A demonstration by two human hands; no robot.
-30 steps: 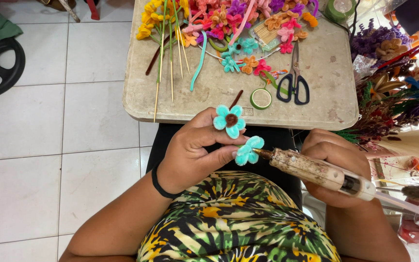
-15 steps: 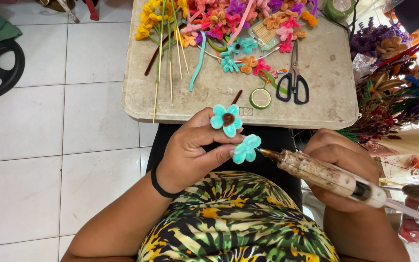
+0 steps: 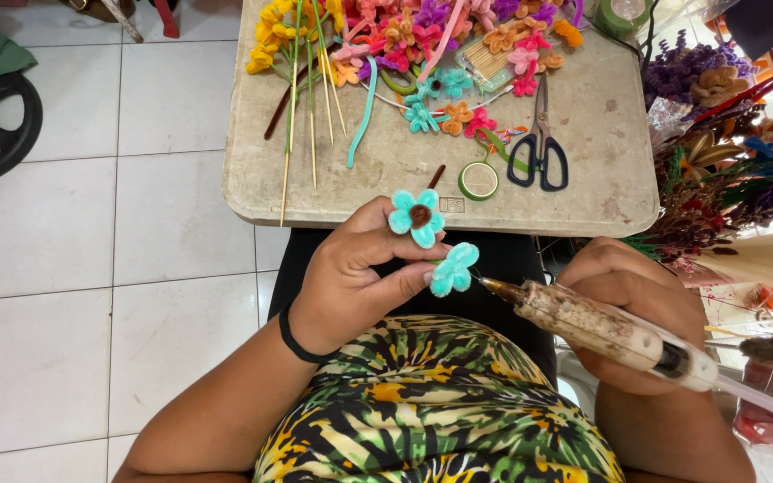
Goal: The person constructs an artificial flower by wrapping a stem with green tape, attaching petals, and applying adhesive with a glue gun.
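Holding two teal pipe-cleaner flowers, the left hand stays curled shut: the brown-centred flower stands up between its fingers, the plain teal flower is pinched by the thumb. Since a second ago that lower flower has risen slightly and the glue gun tip has edged in, now almost touching it; gluing looks imminent. Right hand is wrapped closed round the gun. Behind, on the beige table: green tape roll, black scissors, clear box of sticks. No labels readable.
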